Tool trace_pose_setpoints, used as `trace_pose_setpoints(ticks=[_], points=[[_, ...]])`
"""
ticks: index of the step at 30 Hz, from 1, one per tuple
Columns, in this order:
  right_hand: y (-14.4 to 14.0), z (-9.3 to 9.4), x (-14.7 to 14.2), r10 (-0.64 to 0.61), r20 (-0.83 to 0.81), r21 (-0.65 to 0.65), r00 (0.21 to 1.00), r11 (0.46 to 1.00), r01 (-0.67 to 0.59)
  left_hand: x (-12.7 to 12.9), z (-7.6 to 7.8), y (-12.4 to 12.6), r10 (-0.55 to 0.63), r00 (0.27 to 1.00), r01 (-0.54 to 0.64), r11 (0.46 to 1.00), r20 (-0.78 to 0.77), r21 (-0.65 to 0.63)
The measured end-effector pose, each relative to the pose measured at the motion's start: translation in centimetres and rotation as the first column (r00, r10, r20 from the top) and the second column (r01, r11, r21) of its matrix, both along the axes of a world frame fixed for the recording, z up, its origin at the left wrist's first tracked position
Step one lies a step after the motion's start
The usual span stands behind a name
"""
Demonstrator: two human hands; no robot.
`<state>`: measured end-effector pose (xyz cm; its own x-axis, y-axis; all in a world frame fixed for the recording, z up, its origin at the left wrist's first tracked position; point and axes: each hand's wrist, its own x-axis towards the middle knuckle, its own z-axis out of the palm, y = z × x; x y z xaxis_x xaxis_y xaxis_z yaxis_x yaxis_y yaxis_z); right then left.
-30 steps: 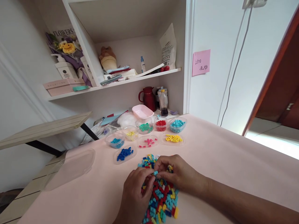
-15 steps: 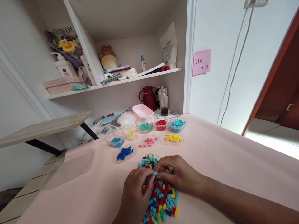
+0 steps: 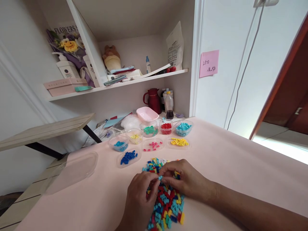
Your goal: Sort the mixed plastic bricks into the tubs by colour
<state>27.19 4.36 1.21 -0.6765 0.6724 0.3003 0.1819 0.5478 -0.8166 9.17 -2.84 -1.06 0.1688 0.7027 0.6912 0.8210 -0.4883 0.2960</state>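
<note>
A small light blue building brick (image 3: pixel 160 177) is pinched between the fingertips of both hands. My left hand (image 3: pixel 143 189) closes on it from the left, thumb and forefinger together. From the right, my right hand (image 3: pixel 179 175) grips it the same way. Both hands are just over a heap of mixed building bricks (image 3: pixel 166 205) in red, yellow, green and blues. The hands hide part of this heap. Behind it lie a lid of dark blue bricks (image 3: pixel 129 158), a lid of pink bricks (image 3: pixel 153 146) and a lid of yellow bricks (image 3: pixel 178 142).
Farther back stand clear tubs, including red bricks (image 3: pixel 166 129), green bricks (image 3: pixel 150 130) and light blue bricks (image 3: pixel 183 127). A pink basin (image 3: pixel 147 115), a red jug (image 3: pixel 154 101) and a bottle (image 3: pixel 169 106) are behind them. A clear lid (image 3: pixel 74 171) lies at left.
Both hands stay nearly in place, still pinching the light blue brick. The view has shifted very slightly.
</note>
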Motion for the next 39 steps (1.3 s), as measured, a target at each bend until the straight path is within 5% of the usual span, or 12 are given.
trace_pose_setpoints(ticks=[26,35,39], points=[[0.2,-0.3,-0.1,0.001,0.001,0.033,1.0,0.999,-0.001,0.0,-0.4,0.2,-0.047,0.998,0.048,0.999,-0.036,0.013],[0.7,-0.3,-0.3,-0.032,-0.183,-0.331,0.983,0.943,-0.031,-0.3,-0.8,-0.1,0.051,0.996,-0.049,0.999,0.075,-0.024],[1.5,-0.6,-0.3,-0.065,-0.24,-0.366,0.969,0.93,-0.029,-0.8,-0.9,-0.1,0.082,0.988,-0.082,0.997,0.13,-0.009]])
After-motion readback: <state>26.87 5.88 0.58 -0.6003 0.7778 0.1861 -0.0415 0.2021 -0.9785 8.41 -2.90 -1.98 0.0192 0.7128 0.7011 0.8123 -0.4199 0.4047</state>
